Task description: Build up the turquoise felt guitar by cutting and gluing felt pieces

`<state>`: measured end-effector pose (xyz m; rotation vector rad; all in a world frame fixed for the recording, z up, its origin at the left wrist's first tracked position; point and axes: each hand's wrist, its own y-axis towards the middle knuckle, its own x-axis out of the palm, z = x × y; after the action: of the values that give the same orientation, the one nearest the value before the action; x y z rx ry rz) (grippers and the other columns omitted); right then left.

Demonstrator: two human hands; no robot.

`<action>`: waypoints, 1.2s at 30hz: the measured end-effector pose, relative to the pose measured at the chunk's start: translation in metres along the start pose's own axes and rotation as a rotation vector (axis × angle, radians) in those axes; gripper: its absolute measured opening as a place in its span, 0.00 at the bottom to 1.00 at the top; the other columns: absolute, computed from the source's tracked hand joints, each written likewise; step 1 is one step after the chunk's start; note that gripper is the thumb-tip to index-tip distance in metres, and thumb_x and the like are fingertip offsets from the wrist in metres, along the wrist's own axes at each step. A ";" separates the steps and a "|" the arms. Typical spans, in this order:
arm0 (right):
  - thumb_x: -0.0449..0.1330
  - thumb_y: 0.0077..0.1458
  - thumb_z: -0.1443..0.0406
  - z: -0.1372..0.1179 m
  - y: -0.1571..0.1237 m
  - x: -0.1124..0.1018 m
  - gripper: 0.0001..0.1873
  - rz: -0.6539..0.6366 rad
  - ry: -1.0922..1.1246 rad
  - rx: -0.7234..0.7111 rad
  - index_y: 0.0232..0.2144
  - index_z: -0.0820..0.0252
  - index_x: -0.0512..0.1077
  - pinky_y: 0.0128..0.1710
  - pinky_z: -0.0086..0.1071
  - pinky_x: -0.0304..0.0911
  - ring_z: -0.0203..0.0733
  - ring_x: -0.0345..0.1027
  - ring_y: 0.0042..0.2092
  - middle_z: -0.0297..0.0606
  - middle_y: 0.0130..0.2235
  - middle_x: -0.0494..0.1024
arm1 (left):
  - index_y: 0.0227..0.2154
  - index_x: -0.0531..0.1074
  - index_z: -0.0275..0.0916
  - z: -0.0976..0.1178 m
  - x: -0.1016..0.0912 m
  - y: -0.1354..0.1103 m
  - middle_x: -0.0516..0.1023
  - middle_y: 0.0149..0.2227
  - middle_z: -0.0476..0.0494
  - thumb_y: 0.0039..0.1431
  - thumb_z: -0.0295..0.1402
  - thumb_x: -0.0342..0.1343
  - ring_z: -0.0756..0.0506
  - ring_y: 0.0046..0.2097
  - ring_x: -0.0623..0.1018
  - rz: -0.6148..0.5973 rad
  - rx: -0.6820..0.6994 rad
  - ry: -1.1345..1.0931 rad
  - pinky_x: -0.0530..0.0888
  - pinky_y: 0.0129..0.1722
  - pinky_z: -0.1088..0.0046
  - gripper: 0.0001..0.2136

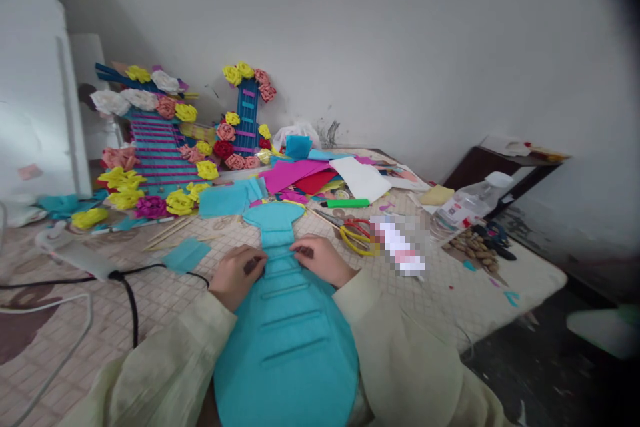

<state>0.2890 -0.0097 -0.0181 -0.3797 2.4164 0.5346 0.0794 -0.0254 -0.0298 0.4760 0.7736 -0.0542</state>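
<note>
A turquoise felt piece shaped like a guitar (287, 333) lies in front of me, its narrow neck pointing away, with raised ridges across it. My left hand (236, 275) presses on the left edge of the neck, fingers curled down. My right hand (323, 259) presses on the right edge, fingers bent with the tips on the felt. Both wrists wear pale cream sleeves.
Flower-covered guitar models (155, 140) stand at the back left. Coloured paper sheets (300, 173), scissors (357, 233), a green lighter (347, 203), a glue gun (75, 250) with a black cable, a plastic bottle (470, 203) and wooden sticks (167, 230) lie around. The table edge drops off on the right.
</note>
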 end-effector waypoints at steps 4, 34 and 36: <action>0.59 0.45 0.77 0.002 0.000 0.000 0.11 -0.005 -0.001 0.002 0.32 0.63 0.76 0.34 0.28 0.63 0.36 0.68 0.33 0.38 0.33 0.75 | 0.29 0.76 0.41 -0.001 -0.002 -0.001 0.77 0.29 0.44 0.51 0.39 0.51 0.44 0.32 0.75 0.000 -0.007 -0.001 0.71 0.33 0.68 0.10; 0.61 0.48 0.73 0.000 -0.001 -0.009 0.06 0.033 -0.031 0.082 0.30 0.63 0.76 0.35 0.28 0.63 0.37 0.69 0.33 0.39 0.32 0.77 | 0.28 0.76 0.41 -0.006 0.001 0.001 0.78 0.31 0.44 0.52 0.38 0.52 0.43 0.36 0.75 -0.074 0.013 0.009 0.70 0.39 0.64 0.10; 0.62 0.48 0.72 0.000 -0.001 -0.007 0.04 0.018 -0.031 0.070 0.29 0.63 0.77 0.34 0.28 0.63 0.36 0.69 0.32 0.38 0.31 0.77 | 0.29 0.76 0.40 -0.006 0.001 0.001 0.78 0.31 0.44 0.52 0.38 0.51 0.43 0.36 0.75 -0.074 0.009 0.012 0.70 0.39 0.64 0.10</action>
<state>0.2950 -0.0092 -0.0143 -0.3175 2.4040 0.4585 0.0760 -0.0218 -0.0340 0.4565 0.8030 -0.1242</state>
